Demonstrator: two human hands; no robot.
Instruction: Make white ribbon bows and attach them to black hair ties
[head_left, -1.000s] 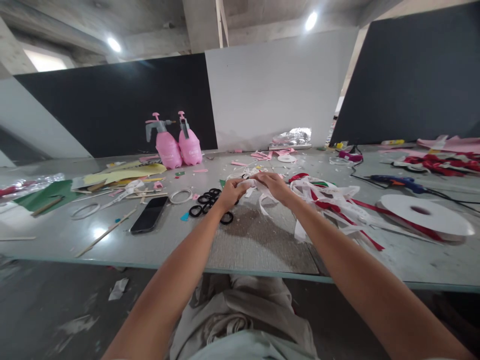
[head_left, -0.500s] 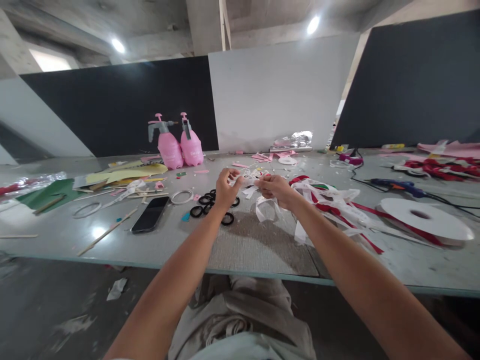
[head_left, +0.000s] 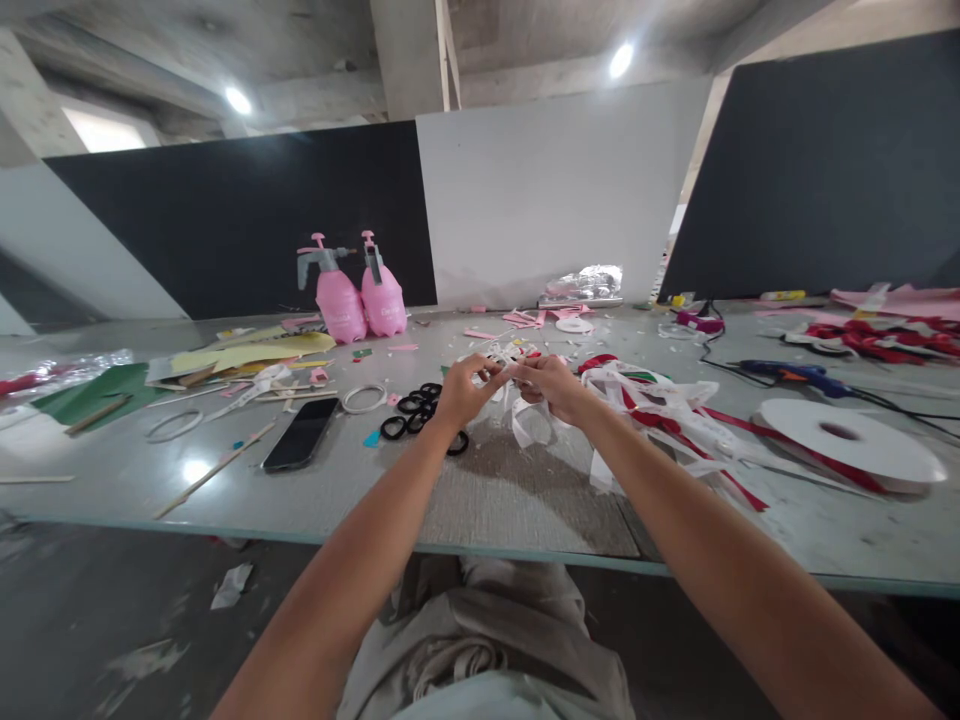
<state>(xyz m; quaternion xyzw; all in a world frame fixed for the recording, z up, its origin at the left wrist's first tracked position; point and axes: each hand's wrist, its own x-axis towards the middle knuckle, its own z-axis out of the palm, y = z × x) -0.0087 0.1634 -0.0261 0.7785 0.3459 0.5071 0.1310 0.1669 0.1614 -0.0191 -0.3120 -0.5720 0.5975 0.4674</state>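
My left hand [head_left: 466, 390] and my right hand [head_left: 551, 385] meet above the middle of the table, fingertips pinched close together. Between them is white ribbon [head_left: 498, 394], largely covered by the fingers. A loop of white ribbon [head_left: 531, 424] hangs below my right hand. Beside my left wrist lie several black hair ties [head_left: 414, 408], some partly hidden by the forearm. Right of my right hand spreads a tangle of white and red ribbons [head_left: 660, 400].
A phone [head_left: 301, 434] and a white ring [head_left: 364, 398] lie to the left. Pink spray bottles [head_left: 341, 305] stand behind. On the right are a white ribbon spool [head_left: 851, 440] and a blue glue gun [head_left: 795, 375] with its cord. The table's front edge [head_left: 525, 555] is close to my body.
My hands have come closer together, the left moving right until the fingertips nearly touch. The white ribbon between them is now more covered.
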